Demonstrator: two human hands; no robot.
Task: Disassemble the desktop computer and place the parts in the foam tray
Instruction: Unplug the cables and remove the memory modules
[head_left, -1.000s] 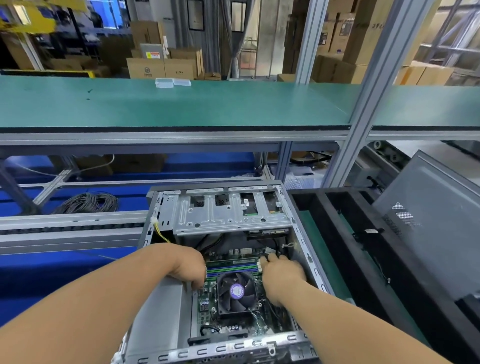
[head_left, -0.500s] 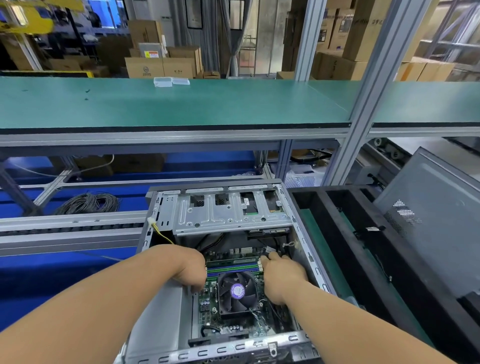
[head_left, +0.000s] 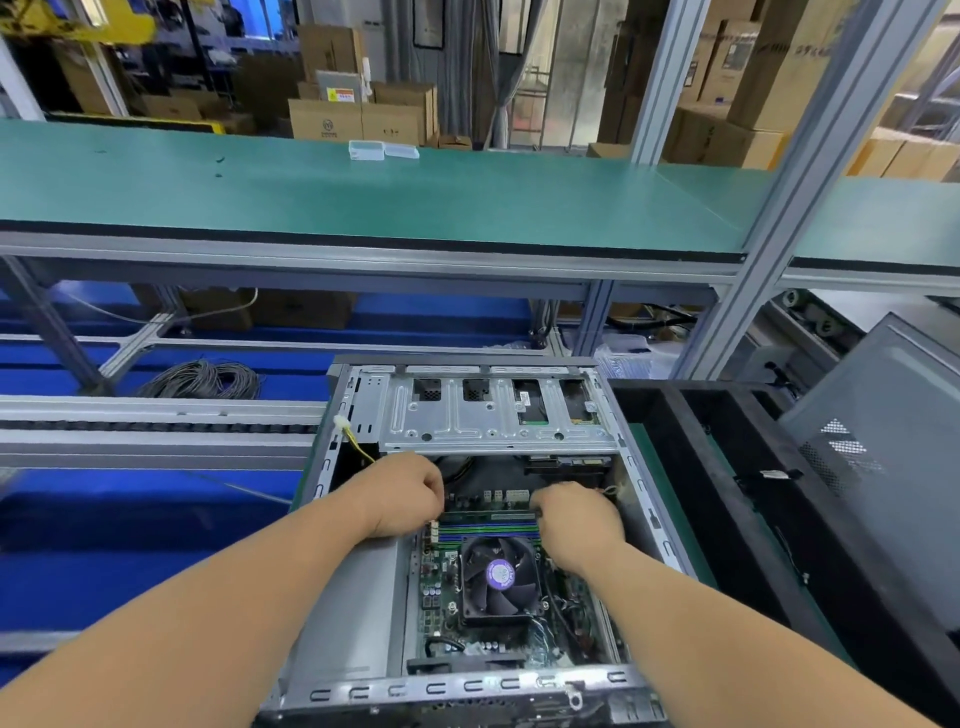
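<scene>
Seemingly, the step in hand is freeing a memory module: a person reaches both bare arms into an open desktop computer (head_left: 467, 519) lying on its side, low in the middle of the view, with its side panel off. The left hand (head_left: 402, 493) is curled at the left end of the memory slots (head_left: 488, 529), and the right hand (head_left: 576, 519) is curled at the right end; each looks to be pinching or pressing at a slot latch or a module's edge, though the fingertips are hidden under the knuckles, so what exactly they grip cannot be told. The slots show as thin green and blue strips running between the two hands. Just nearer the viewer sits a black square cooling fan (head_left: 500, 577) with a purple hub label, mounted on a green motherboard (head_left: 441, 587) crowded with small components and thin cables. Beyond the hands, a silver metal drive cage (head_left: 493, 415) spans the case. A black foam tray (head_left: 727, 493) with long empty-looking compartments stands just beside the case on the right, and a grey case panel (head_left: 883, 457) leans at its far side. The next move probably calls for both latches released evenly, then a straight lift of the module clear of the fan and cables, and a short carry rightward to the tray.
</scene>
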